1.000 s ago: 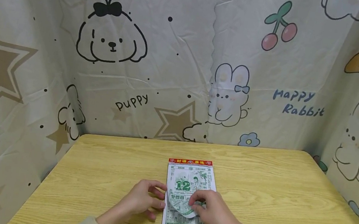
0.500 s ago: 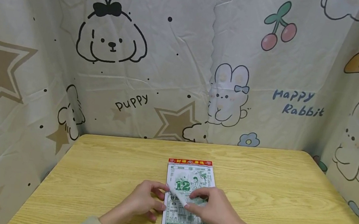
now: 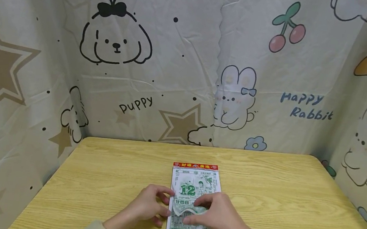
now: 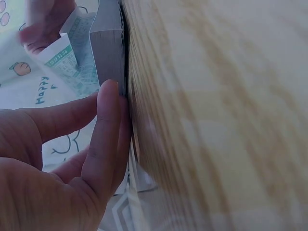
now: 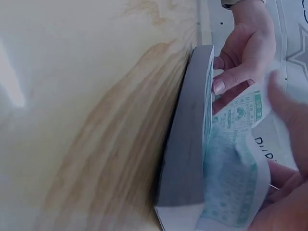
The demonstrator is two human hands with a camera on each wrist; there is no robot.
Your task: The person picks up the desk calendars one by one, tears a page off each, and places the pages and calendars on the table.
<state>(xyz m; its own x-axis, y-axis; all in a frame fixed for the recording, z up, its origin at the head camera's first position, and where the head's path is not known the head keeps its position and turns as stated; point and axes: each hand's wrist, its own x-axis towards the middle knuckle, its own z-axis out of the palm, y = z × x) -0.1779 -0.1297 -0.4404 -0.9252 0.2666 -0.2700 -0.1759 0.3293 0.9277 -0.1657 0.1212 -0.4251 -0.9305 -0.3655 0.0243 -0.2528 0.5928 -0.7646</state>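
A thick tear-off calendar [image 3: 188, 184] with a red top strip and a large green "12" lies on the table. Its top page [image 5: 236, 178] is lifted and curled at the lower end. My left hand [image 3: 150, 204] rests at the calendar's left edge, its fingertips touching the side of the block in the left wrist view. Over the lower right of the calendar is my right hand [image 3: 221, 214], thumb and forefinger spread apart. Its fingers are by the raised page, partly hidden behind it in the right wrist view, and the thumb stands away from the paper.
The wood-grain table [image 3: 290, 196] extends on both sides of the calendar. Behind and beside it hangs a pale curtain [image 3: 184, 53] printed with puppies, rabbits, stars and cherries.
The right thumb and forefinger, earlier together on the page, have moved apart. The page folded up to the right, then came back down to a curl. The left hand has hardly moved.
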